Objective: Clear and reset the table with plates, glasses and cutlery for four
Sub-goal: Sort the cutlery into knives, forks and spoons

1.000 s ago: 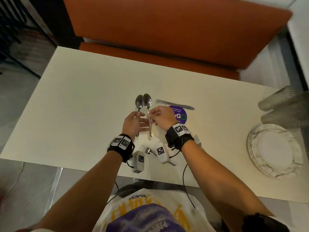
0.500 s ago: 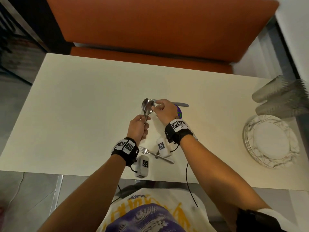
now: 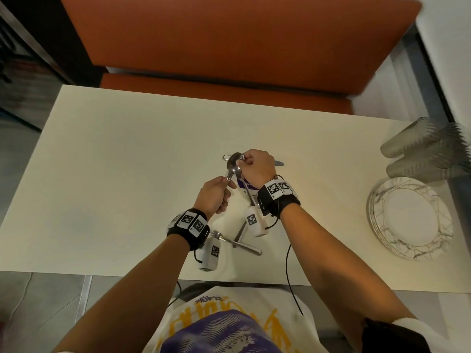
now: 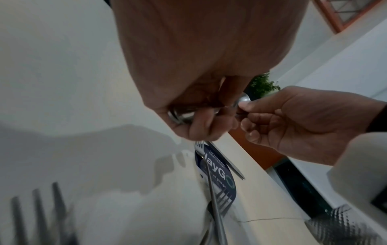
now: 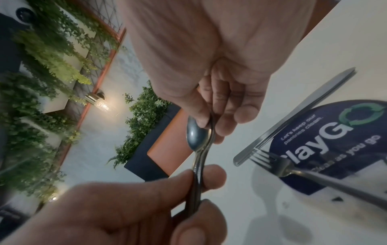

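Two metal spoons (image 3: pixel 233 165) are stacked together above the middle of the white table (image 3: pixel 114 174). My left hand (image 3: pixel 226 183) grips their handles (image 5: pixel 193 190). My right hand (image 3: pixel 240 161) pinches the bowls (image 5: pixel 198 134) between thumb and fingers. A knife (image 3: pixel 279 163) lies just behind the hands on the table. One fork (image 3: pixel 240 245) lies near the front edge. A second fork (image 5: pixel 272 163) rests on a round purple sticker (image 5: pixel 335 140), beside the knife (image 5: pixel 293 116).
A stack of marbled plates (image 3: pixel 410 217) sits at the table's right end, with ribbed glasses (image 3: pixel 428 154) lying on their sides behind it. An orange bench (image 3: pixel 229 42) runs along the far side. The left half of the table is bare.
The two spoons lay side by side a second ago; now they are stacked together. My right hand has moved from the handles up to the bowls.
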{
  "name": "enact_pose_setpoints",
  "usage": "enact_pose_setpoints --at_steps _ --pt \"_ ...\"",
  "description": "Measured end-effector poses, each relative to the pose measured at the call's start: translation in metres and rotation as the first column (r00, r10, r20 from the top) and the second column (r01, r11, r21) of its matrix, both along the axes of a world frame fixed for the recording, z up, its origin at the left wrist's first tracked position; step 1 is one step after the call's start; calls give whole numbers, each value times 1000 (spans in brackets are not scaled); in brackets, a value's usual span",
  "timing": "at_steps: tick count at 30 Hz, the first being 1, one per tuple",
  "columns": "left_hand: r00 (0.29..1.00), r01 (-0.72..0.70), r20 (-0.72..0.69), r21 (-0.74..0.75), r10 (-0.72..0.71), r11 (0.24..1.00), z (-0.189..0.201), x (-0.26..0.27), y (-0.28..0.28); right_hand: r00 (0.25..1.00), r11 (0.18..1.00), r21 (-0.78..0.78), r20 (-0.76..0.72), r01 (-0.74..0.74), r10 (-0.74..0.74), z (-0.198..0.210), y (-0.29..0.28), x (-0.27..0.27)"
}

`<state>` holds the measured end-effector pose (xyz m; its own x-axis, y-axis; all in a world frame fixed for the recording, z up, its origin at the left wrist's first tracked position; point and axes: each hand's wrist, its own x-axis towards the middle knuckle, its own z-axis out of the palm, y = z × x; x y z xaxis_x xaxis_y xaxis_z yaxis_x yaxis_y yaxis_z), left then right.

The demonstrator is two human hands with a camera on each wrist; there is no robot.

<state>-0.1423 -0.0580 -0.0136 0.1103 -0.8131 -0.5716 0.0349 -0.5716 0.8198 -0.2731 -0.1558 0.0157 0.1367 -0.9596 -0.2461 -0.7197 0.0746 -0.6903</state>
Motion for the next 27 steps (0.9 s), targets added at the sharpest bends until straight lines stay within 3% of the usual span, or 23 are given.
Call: enact_pose_setpoints --at_steps 2,4,7,15,17,21,27 --pt "979 86 187 -53 -75 995 -5 -3 -12 999 999 3 -8 36 -36 -2 -6 -12" --pt "912 211 376 -81 -166 974 -9 -8 -26 999 999 1 -6 54 -54 -3 -10 -26" --pt "808 354 531 -92 -255 931 -14 -22 -49 993 994 6 46 110 -110 -6 -17 -49" --pt "716 517 583 -71 -385 853 -40 -58 -91 959 957 100 57 271 -278 -24 -34 -97" --pt "657 588 620 -68 -428 806 -46 -62 -95 945 938 134 29 320 -327 -32 -33 -102" --pt "550 652 702 -23 -452 758 -54 -58 -92 971 953 192 -104 233 -217 -46 -30 -104" --pt "589 629 655 -2 -474 777 -59 -41 -78 984 963 212 -102 166 -147 -55 -22 -92"
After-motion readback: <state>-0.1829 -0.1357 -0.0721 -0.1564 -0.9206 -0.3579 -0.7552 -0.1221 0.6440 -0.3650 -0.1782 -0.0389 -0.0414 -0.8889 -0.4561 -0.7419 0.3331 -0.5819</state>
